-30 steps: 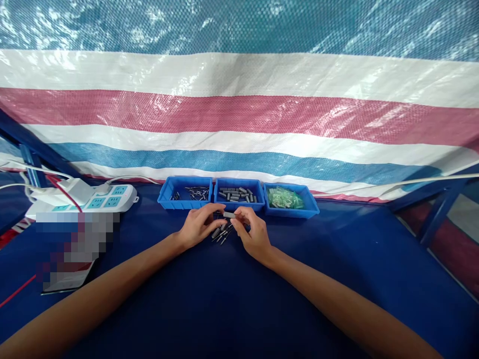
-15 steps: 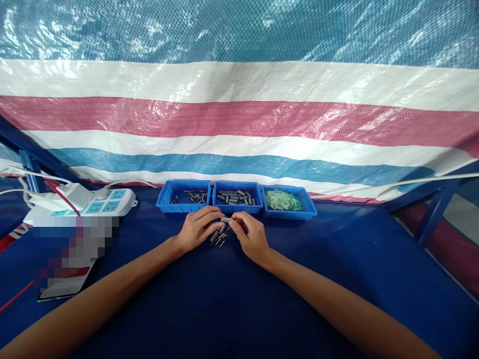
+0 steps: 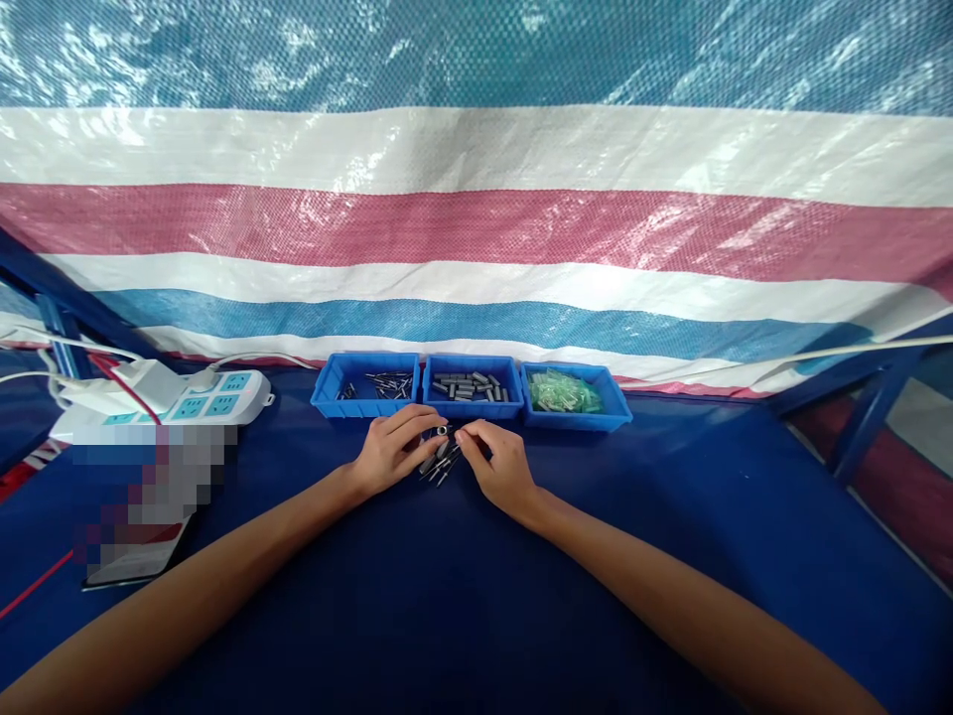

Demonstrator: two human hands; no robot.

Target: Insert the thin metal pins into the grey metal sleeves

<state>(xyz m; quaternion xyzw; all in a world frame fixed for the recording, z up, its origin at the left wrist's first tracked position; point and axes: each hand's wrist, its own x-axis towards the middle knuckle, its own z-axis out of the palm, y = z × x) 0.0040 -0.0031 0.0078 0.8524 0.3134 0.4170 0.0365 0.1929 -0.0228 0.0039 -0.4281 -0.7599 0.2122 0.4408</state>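
My left hand (image 3: 396, 452) pinches a small grey cylinder (image 3: 442, 430) between thumb and fingertips, its round end turned toward me. Just to its right, my right hand (image 3: 497, 459) has thumb and forefinger pressed together; whatever is between them is too small to make out. Under and between both hands lies a little pile of thin metal pins (image 3: 445, 469) and grey cylinders, partly covered by the fingers. Behind the hands stand three blue bins: the left bin (image 3: 364, 408) has thin pins, the middle bin (image 3: 472, 408) grey cylinders, and the right bin (image 3: 578, 421) greenish clear plastic pieces.
On the left of the blue table (image 3: 462, 616) sits a white power strip (image 3: 249, 395) with plugs and cables. A flat dark-edged device (image 3: 141, 568), partly blurred out, lies before it near my left forearm. A striped plastic sheet (image 3: 476, 228) hangs behind the bins.
The grey cylinder, earlier lying sideways between both hands, now points its end toward me in my left hand. My right fingertips have come off it. The view has tilted slightly.
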